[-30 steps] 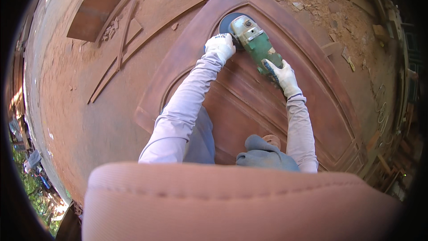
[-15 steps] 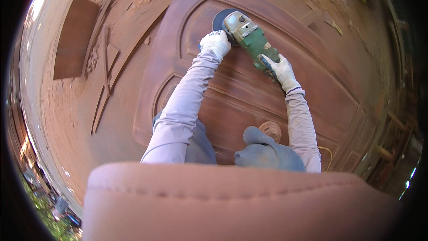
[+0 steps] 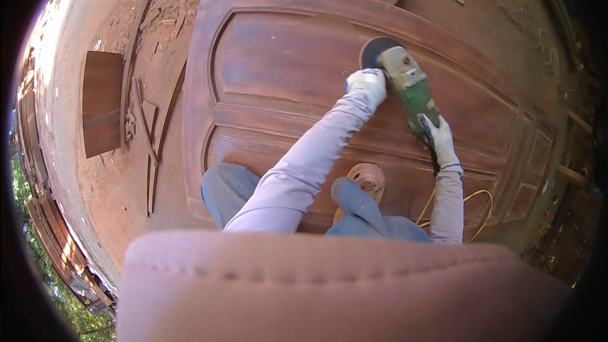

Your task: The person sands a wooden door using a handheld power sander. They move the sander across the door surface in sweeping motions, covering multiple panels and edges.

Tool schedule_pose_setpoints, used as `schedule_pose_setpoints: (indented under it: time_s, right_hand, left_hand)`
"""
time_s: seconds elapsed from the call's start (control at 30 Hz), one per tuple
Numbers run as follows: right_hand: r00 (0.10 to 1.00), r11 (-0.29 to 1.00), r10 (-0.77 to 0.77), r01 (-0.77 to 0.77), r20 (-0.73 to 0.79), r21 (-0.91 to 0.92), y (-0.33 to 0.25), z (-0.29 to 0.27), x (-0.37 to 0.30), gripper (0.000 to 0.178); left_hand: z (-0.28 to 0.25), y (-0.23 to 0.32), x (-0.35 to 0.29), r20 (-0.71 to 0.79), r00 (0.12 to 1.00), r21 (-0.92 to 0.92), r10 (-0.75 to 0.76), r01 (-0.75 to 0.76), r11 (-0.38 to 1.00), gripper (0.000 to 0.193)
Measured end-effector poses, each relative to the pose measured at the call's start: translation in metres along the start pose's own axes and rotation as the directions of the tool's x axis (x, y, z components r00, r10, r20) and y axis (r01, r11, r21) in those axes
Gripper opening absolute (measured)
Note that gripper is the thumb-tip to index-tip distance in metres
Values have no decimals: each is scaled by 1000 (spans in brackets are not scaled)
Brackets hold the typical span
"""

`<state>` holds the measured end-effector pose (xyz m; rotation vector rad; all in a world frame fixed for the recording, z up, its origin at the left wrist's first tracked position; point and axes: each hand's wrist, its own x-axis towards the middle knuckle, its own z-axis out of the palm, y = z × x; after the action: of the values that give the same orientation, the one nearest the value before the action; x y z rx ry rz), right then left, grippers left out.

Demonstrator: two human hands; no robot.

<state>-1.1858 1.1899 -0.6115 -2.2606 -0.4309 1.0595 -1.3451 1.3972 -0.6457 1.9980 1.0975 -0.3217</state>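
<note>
A green grinder is over a brown wooden door lying flat, its dark round disc against or just above the door; I cannot tell which. The gloved left hand grips it beside the head; the gloved right hand grips its rear end. A tan shoe rests on the door, near a yellow cord.

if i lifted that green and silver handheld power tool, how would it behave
The green and silver handheld power tool is probably heavy for its size, given the metal-looking head. Its solid-looking housing suggests stiffness. It might tip when set down: the dark round disc juts past the head.
</note>
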Motion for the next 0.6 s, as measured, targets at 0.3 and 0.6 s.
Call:
schedule_pose_setpoints:
  time_s: [0.3, 0.6]
  right_hand:
    - [970, 951, 227, -202, -86, 234, 86, -31, 0, 44]
    - [991, 977, 131, -128, -3, 172, 36, 5, -22, 41]
  left_hand:
    - [76, 62, 58, 162, 964, 141, 208, -232, 963, 27]
    - [41, 11, 24, 42, 986, 136, 161, -166, 977, 27]
